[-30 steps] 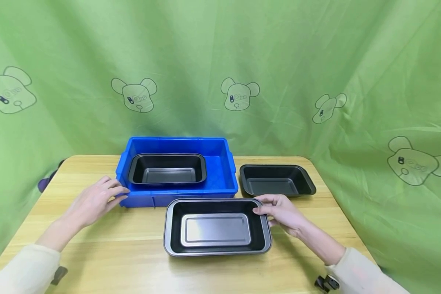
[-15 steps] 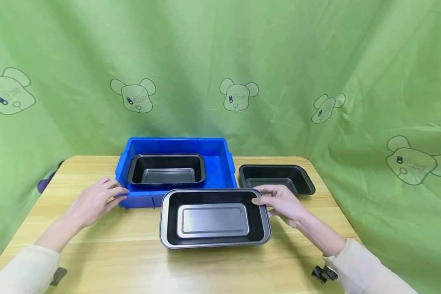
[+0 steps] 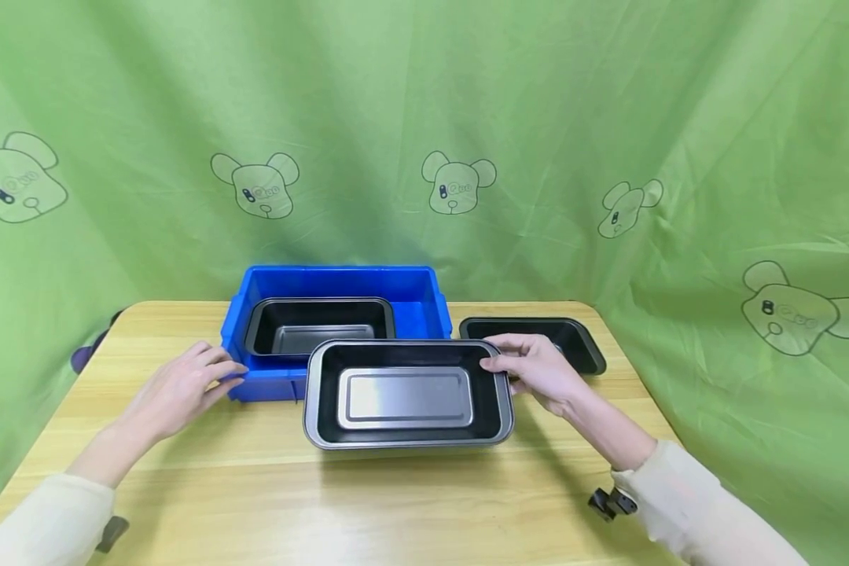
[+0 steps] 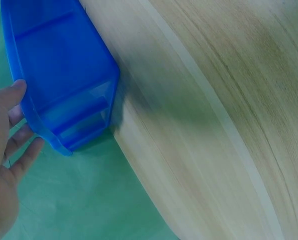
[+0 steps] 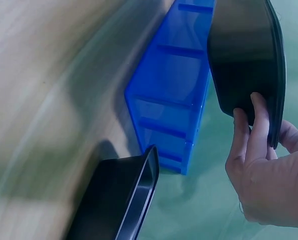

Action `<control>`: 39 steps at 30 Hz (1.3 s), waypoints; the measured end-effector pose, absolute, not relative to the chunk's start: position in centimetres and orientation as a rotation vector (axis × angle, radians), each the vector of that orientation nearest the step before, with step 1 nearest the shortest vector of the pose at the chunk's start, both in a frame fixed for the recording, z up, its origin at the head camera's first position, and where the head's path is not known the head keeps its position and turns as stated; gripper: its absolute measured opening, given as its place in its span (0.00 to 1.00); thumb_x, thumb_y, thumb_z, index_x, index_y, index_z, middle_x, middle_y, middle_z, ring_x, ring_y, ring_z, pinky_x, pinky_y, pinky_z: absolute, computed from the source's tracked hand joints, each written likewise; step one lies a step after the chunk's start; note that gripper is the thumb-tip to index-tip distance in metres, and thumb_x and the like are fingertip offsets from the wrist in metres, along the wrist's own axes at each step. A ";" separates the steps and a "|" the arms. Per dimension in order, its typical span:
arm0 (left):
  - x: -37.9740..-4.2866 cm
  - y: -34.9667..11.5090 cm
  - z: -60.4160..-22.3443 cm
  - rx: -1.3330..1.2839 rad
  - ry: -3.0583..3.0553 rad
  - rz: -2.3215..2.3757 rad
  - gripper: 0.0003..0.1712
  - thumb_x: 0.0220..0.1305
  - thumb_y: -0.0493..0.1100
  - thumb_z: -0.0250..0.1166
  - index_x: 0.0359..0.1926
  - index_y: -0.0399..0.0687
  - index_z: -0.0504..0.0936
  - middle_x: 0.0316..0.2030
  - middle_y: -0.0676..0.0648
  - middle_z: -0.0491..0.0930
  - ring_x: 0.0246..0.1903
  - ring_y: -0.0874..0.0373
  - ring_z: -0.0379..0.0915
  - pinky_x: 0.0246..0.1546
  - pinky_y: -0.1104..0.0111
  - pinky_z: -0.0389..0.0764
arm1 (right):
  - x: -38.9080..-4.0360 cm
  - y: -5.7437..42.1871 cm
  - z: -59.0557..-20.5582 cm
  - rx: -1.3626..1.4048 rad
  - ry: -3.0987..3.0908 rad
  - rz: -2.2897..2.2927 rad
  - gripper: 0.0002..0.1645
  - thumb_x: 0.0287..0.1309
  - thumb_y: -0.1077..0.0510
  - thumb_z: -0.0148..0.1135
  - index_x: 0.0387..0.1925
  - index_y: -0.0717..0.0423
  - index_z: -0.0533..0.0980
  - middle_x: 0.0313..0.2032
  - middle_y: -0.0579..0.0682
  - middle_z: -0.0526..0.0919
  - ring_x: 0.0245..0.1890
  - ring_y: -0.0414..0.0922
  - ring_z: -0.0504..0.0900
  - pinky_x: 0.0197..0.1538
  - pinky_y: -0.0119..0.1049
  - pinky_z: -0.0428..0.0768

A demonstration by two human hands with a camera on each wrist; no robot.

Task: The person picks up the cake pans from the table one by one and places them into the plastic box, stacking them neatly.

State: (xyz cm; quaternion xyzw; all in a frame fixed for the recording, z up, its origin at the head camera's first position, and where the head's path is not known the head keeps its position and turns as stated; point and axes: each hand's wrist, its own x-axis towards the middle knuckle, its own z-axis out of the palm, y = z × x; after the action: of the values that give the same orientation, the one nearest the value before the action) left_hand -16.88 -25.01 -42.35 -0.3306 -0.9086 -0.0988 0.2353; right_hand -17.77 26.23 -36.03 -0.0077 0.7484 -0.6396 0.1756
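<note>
My right hand (image 3: 538, 373) grips the right end of a large black baking pan (image 3: 406, 393), thumb on the rim, fingers under it (image 5: 249, 130). The pan hangs above the table in front of the blue bin (image 3: 424, 295). Inside the bin lies a smaller black pan (image 3: 311, 326). My left hand (image 3: 184, 385) rests with straight fingers against the bin's front left corner (image 4: 64, 100). A third black pan (image 3: 573, 338) stands on the table right of the bin, partly hidden by my right hand.
The wooden table (image 3: 255, 487) has bare room in front of the bin. A green cloth with bear prints (image 3: 460, 185) hangs behind the table. A small black clip (image 3: 608, 501) shows near my right sleeve.
My right hand has lifted the large pan off the table and carried it back toward the bin. The left hand has stayed at the bin's corner.
</note>
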 end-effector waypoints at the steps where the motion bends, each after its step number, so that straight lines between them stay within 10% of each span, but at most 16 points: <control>1: -16.9 -25.0 -42.4 -0.907 -2.491 -0.270 0.14 0.50 0.35 0.82 0.40 0.49 0.92 0.35 0.51 0.86 0.36 0.55 0.76 0.32 0.62 0.83 | -17.9 26.1 -36.0 -0.021 2.122 -1.813 0.23 0.65 0.66 0.68 0.61 0.65 0.79 0.38 0.43 0.93 0.34 0.38 0.91 0.36 0.35 0.91; 39: -17.0 -25.1 -42.9 -0.917 -2.435 -0.267 0.15 0.49 0.35 0.82 0.39 0.49 0.92 0.35 0.51 0.86 0.36 0.56 0.75 0.32 0.60 0.84 | -24.6 21.5 -35.4 0.077 2.121 -1.917 0.33 0.63 0.68 0.67 0.69 0.66 0.73 0.32 0.42 0.90 0.28 0.39 0.90 0.33 0.34 0.90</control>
State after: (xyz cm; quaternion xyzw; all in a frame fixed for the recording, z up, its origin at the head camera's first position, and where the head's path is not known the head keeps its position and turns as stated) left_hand -17.05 -25.07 -42.87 -0.3387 -0.8989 -0.0986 0.2601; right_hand -24.62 21.49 -35.38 0.0265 0.7343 -0.6636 0.1402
